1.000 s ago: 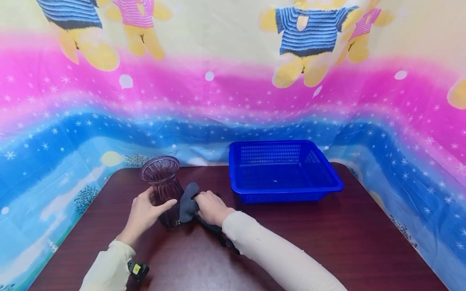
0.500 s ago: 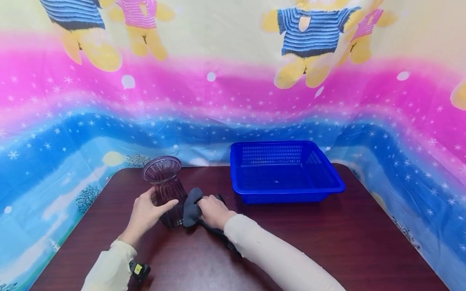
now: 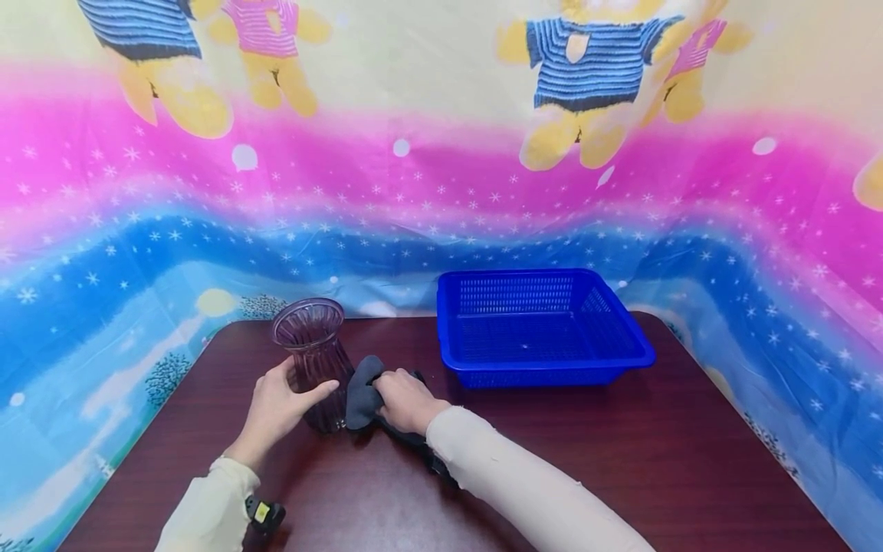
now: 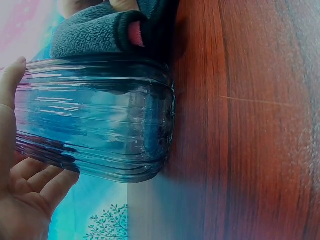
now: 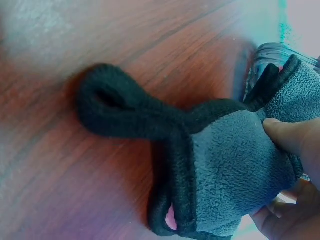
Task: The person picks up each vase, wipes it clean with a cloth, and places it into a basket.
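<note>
A clear, purple-tinted ribbed glass vase point(image 3: 323, 364) with a flared rim stands on the table, tilted a little to the left in the head view. My left hand point(image 3: 272, 406) grips its side, thumb on the near face and fingers around the far left. In my right hand point(image 3: 408, 400) is a bunched grey cleaning cloth point(image 3: 362, 395) with black edging. The cloth touches the vase's lower right side. From the left wrist, the cloth point(image 4: 92, 32) lies along the glass, showing a small pink patch. The right wrist view shows a black-edged fold point(image 5: 120, 107) hanging free.
A blue plastic basket point(image 3: 538, 376) with slotted walls stands at the back right of the dark red-brown wooden table point(image 3: 586, 460). A patterned curtain point(image 3: 414, 184) hangs close behind the table and along both sides. A small black device point(image 3: 265, 514) is strapped at my left wrist.
My right hand and the cloth have shifted slightly right and down along the vase's side, then stayed nearly still. The left hand keeps its hold, and the vase stands in the same place.
</note>
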